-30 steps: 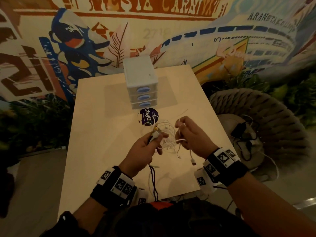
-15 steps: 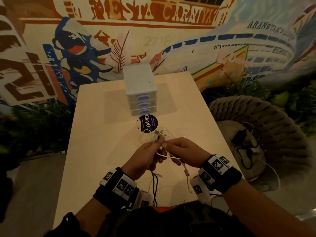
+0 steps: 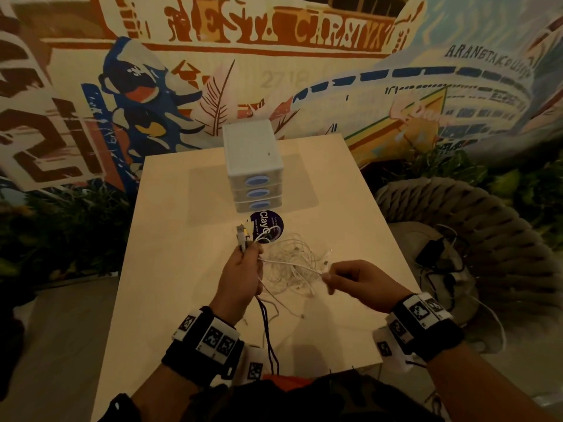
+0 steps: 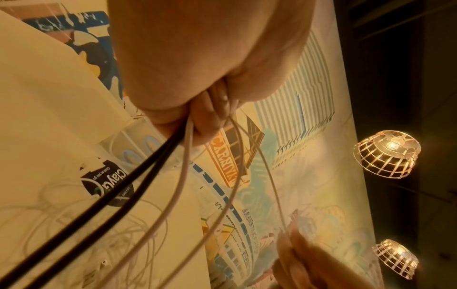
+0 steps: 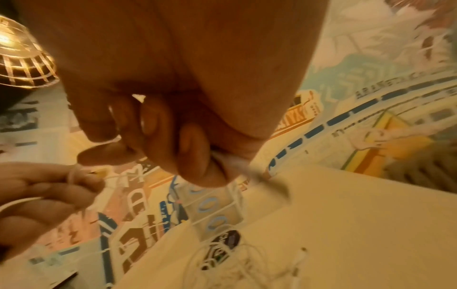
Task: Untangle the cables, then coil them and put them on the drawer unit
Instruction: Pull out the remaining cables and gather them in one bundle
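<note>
Tabletop: pale matt laminate or wood, smooth. Drawer unit: white matt plastic, translucent drawer fronts with blue oval pulls. White cables: thin, smooth plastic sheath; black cables: same, slight sheen. USB plugs: shiny metal tips. Round sticker: glossy dark print. Chair: thick woven rope, rough. Wrist straps: black cloth.

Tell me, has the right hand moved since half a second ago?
Yes. The right hand has pulled away to the right of the left hand, pinching a white cable. Against the sticker, it now sits further right.
</note>
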Tool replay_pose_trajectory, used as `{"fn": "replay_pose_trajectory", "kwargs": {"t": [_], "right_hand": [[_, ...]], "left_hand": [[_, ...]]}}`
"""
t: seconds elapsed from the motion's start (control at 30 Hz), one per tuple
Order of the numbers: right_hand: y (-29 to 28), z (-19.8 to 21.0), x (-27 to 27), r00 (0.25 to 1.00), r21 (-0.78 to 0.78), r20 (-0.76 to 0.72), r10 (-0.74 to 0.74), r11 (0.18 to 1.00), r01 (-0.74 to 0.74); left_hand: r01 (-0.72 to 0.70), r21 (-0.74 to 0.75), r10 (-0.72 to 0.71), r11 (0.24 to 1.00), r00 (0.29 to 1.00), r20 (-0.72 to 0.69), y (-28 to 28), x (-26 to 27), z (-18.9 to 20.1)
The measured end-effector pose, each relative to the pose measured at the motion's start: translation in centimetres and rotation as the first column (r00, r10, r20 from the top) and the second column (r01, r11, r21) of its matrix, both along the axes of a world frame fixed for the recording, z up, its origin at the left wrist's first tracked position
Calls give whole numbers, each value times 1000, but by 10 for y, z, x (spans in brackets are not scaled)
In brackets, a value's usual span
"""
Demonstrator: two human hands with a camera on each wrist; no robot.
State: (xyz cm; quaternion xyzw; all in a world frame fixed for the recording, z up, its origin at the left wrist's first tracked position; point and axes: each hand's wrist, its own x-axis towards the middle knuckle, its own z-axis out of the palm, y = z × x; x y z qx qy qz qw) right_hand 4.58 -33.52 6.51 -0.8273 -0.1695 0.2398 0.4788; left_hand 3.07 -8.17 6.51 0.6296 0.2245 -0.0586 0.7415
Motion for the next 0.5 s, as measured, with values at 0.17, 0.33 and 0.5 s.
{"fn": "replay_pose_trajectory", "kwargs": {"t": [0.17, 0.33, 0.5], "right_hand": [[-51, -25, 2, 982, 6, -18, -188, 982, 188], [-65, -28, 4, 916, 224, -43, -400, 889, 399], [-56, 6, 18, 797, 484, -28, -603, 690, 539]], "left_hand": [[-45, 44, 44, 998, 999, 27, 13, 1, -6], [43, 86, -44, 995, 999, 2, 12, 0, -9], [378, 335, -384, 863, 922, -51, 6, -7, -4]]}}
